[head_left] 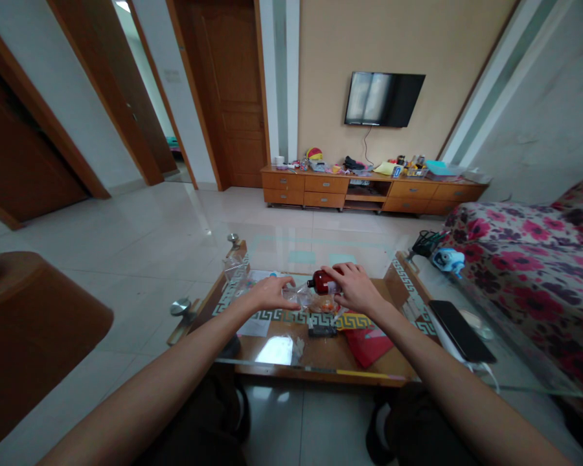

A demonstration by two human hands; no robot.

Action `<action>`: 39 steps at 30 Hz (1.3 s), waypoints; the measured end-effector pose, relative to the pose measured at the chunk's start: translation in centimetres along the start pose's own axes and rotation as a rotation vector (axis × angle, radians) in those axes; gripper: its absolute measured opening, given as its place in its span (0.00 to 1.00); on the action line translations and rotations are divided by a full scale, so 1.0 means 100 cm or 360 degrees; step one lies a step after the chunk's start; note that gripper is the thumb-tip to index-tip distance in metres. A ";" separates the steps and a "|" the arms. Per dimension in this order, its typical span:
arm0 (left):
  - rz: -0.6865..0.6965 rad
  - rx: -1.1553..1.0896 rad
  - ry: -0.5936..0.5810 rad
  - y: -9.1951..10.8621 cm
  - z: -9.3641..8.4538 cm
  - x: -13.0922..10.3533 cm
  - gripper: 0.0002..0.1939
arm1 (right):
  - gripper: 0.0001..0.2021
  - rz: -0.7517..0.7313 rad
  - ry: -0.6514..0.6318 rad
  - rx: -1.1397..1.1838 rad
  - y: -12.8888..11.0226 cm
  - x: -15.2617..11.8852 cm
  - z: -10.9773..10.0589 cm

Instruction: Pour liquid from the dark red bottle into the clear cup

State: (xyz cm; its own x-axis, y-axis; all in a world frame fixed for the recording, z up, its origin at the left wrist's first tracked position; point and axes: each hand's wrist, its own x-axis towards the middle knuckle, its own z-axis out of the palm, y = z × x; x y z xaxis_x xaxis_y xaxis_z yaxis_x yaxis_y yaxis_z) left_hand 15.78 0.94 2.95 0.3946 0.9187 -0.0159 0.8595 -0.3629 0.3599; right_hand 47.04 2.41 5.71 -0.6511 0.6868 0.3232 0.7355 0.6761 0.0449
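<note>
My right hand [358, 286] is closed around a small reddish-brown bottle [323, 283] with a dark neck. The bottle lies nearly on its side, its neck pointing left. Facing it, my left hand [271, 294] curls its thumb and fingers around a clear, see-through vessel [298, 298], perhaps a plastic cup. The bottle's neck is close to the vessel's rim; whether they touch or any liquid flows, I cannot tell. Both hands are above the glass tabletop [315, 249]. An orange item [326, 303] shows just below the bottle.
A black phone [461, 330] with a white cable lies on the glass at right. Beneath the glass are a red packet [368, 346] and papers. A blue-white figure [449, 261] and a dark pen holder [425, 243] stand near the floral sofa [515, 226].
</note>
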 end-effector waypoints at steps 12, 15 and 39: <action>0.0022 0.0003 0.0003 -0.003 0.001 0.000 0.42 | 0.43 0.0005 -0.0015 -0.0015 -0.001 0.000 -0.001; 0.0014 0.0013 -0.0001 -0.003 0.001 0.000 0.41 | 0.42 -0.0003 -0.0014 -0.0033 0.000 0.000 0.000; 0.0019 -0.0016 0.0005 -0.005 0.003 0.001 0.42 | 0.40 -0.0016 0.0014 -0.0116 -0.002 0.001 -0.003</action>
State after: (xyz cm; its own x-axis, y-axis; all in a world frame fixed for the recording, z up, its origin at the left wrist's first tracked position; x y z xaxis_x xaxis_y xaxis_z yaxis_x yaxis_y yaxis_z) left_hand 15.50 1.21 2.46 0.4037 0.9148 -0.0084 0.8514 -0.3723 0.3695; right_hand 46.88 2.25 5.99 -0.6573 0.6773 0.3305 0.7407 0.6615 0.1172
